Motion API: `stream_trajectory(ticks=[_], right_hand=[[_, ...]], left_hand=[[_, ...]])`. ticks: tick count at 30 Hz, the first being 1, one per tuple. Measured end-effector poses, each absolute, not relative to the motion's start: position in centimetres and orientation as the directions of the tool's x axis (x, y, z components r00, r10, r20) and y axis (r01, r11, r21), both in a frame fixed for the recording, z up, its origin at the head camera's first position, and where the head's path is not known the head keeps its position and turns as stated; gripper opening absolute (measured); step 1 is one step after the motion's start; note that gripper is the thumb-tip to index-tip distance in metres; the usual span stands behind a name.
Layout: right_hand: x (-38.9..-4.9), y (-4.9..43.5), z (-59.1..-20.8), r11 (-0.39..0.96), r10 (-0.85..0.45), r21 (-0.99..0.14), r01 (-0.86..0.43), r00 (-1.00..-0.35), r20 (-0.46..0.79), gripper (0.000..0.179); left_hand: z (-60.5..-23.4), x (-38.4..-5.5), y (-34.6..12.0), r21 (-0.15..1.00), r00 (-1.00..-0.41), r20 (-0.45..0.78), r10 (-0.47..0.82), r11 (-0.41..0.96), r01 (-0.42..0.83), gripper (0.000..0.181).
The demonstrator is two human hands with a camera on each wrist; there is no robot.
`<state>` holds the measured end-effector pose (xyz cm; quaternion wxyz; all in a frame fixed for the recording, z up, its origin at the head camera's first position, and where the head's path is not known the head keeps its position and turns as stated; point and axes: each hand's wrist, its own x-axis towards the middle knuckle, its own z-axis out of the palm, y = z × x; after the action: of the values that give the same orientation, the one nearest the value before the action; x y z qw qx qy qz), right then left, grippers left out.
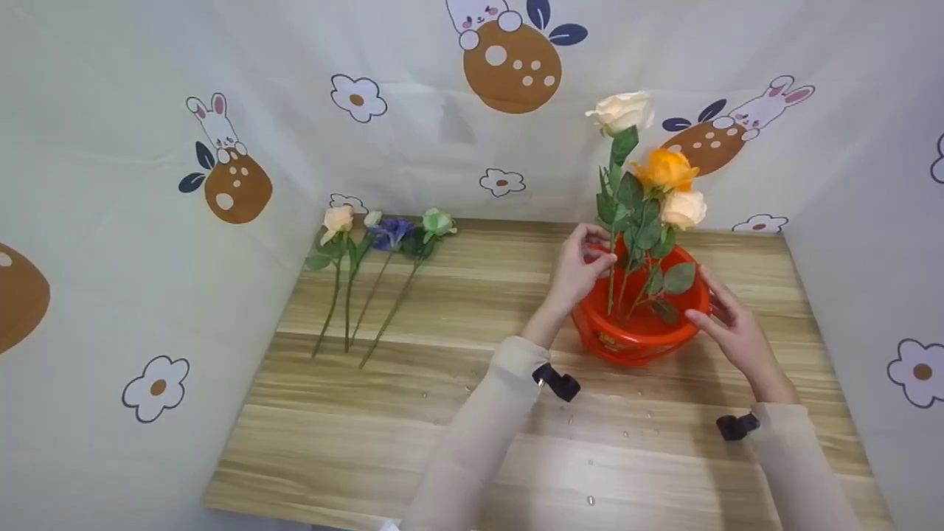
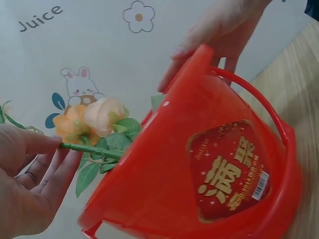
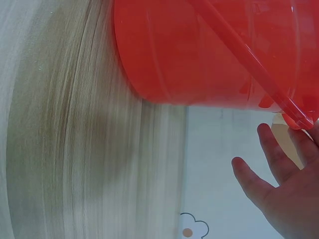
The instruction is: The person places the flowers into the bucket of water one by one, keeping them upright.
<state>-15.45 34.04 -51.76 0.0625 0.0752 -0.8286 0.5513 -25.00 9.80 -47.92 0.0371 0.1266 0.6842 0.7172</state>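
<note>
A red plastic bucket (image 1: 640, 344) stands on the table, with a gold-lettered label (image 2: 227, 172) on its side. My left hand (image 1: 577, 271) pinches the green stem (image 2: 89, 149) of a cream rose (image 1: 623, 112) between thumb and fingers. That stem reaches down inside the bucket. Beside it in the bucket lean an orange rose (image 1: 667, 169) and a pale peach rose (image 1: 684, 209), leaves overlapping. My right hand (image 1: 741, 341) holds the bucket's right rim, thumb at the rim and fingers along the outside; some fingers (image 3: 276, 154) spread apart below the handle joint.
On the table's left side lie a peach rose (image 1: 338, 220), a white bud (image 1: 373, 218), a purple flower (image 1: 391, 234) and a green flower (image 1: 438, 221), stems toward me. Small clear bits dot the wooden table (image 1: 354, 442). A printed cloth (image 1: 413, 147) encloses the back and sides.
</note>
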Motion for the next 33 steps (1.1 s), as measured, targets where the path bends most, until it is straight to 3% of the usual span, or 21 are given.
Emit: stream_trajectory(ticks=[19,33], right_hand=[[-15.5,34.1,-51.8,0.358,-0.056,-0.915,-0.187,-0.982,0.179,0.065],[-15.6,34.1,-52.1,0.349,-0.061,-0.91,-0.224,-0.974,0.217,0.064]], left_hand=[[-49.2,-23.4,12.9,0.956,-0.93,0.106,0.352,0.223,0.193,0.025],[-49.7,-23.6,14.7,0.812,-0.884,-0.011,0.467,0.52,0.265,0.022]])
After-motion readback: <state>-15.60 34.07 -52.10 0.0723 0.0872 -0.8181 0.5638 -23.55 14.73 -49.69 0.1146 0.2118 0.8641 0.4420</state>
